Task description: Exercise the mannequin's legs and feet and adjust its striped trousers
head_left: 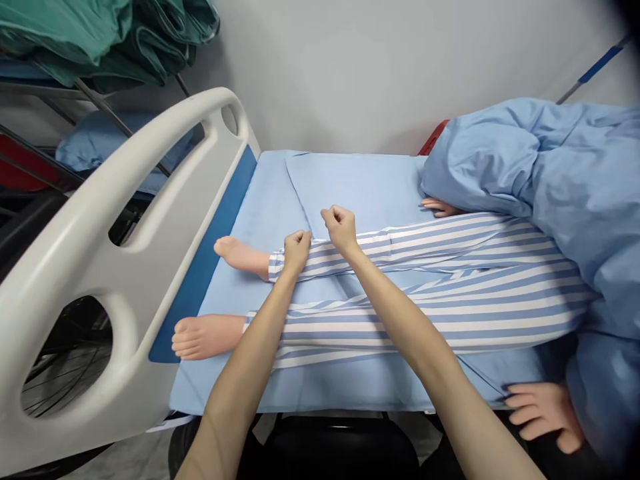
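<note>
My left hand (297,251) is closed in a fist against the shin of the far leg of a life-size patient manikin. My right hand (341,228) is also a fist, a little higher along that same leg, its thumb side up. Nothing shows sticking out of either fist. Blue-and-white striped trousers (430,320) cover the manikin's legs. Its bare far foot (240,255) and near foot (207,337) point toward the footboard. My forearms cross over the near leg.
A white bed footboard (165,167) with a blue panel rises at left. The bed has a light blue sheet (360,183). A bunched blue quilt (565,160) covers the manikin's upper body; its near hand (545,413) sticks out. Green cloth (150,40) lies on a rack behind.
</note>
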Action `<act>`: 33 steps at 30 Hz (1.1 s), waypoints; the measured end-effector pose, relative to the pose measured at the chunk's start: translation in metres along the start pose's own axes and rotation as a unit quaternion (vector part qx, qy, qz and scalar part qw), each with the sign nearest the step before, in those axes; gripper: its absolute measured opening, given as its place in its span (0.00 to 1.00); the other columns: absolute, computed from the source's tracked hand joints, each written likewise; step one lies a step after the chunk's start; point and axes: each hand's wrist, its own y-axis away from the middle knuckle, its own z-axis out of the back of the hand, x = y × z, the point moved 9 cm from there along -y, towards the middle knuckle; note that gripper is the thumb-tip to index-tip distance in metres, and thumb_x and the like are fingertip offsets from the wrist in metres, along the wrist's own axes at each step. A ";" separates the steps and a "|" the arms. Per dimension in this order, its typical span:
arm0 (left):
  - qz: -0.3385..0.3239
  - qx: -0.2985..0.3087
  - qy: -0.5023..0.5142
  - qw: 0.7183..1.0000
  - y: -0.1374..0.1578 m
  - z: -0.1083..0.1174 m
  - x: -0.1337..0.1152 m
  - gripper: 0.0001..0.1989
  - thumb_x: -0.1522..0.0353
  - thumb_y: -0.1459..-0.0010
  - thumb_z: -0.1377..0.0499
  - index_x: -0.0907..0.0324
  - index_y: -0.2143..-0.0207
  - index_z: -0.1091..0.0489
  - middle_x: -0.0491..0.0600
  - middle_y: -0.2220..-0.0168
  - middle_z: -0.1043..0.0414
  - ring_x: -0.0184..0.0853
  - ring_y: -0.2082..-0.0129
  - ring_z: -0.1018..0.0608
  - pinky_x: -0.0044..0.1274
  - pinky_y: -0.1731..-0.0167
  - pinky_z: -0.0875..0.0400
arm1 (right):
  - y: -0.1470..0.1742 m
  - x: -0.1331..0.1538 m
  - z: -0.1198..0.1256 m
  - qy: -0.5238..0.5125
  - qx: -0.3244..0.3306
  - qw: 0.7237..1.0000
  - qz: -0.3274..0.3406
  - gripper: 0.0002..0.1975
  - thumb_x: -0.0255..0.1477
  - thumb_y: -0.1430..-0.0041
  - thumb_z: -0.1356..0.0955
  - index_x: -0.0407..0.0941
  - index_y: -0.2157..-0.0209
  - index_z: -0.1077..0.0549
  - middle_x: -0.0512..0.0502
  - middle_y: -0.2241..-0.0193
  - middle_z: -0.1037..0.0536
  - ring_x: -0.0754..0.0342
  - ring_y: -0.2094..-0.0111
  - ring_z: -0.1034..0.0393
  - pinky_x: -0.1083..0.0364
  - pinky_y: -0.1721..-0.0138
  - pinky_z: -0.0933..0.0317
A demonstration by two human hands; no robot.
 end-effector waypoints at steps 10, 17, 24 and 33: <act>-0.036 -0.022 0.083 0.996 -0.004 -0.020 -0.036 0.17 0.68 0.47 0.44 0.59 0.86 0.42 0.41 0.87 0.45 0.24 0.84 0.42 0.20 0.80 0.45 | -0.001 -0.070 0.013 -0.133 -0.048 0.974 -0.177 0.23 0.41 0.41 0.36 0.47 0.82 0.49 0.58 0.87 0.48 0.63 0.84 0.54 0.59 0.81 0.55; -0.022 0.049 0.043 0.998 0.009 -0.070 -0.010 0.17 0.69 0.49 0.42 0.59 0.87 0.43 0.41 0.87 0.46 0.24 0.83 0.43 0.20 0.80 0.46 | -0.043 -0.021 0.104 -0.057 -0.089 0.992 -0.069 0.24 0.44 0.40 0.35 0.46 0.82 0.46 0.56 0.86 0.46 0.63 0.83 0.50 0.60 0.80 0.53; -0.004 0.086 0.043 0.995 0.005 -0.076 -0.031 0.16 0.69 0.52 0.42 0.59 0.88 0.42 0.41 0.88 0.46 0.24 0.84 0.44 0.20 0.81 0.49 | -0.038 -0.054 0.185 0.039 -0.115 0.992 -0.044 0.23 0.38 0.42 0.33 0.46 0.84 0.46 0.57 0.86 0.48 0.62 0.81 0.52 0.58 0.77 0.53; -0.037 0.113 0.102 0.988 0.011 -0.187 -0.071 0.16 0.68 0.50 0.42 0.59 0.87 0.42 0.41 0.87 0.46 0.24 0.84 0.43 0.21 0.80 0.48 | -0.030 -0.058 0.188 0.047 -0.120 0.990 -0.054 0.21 0.35 0.41 0.35 0.46 0.84 0.46 0.57 0.86 0.46 0.61 0.80 0.51 0.58 0.75 0.50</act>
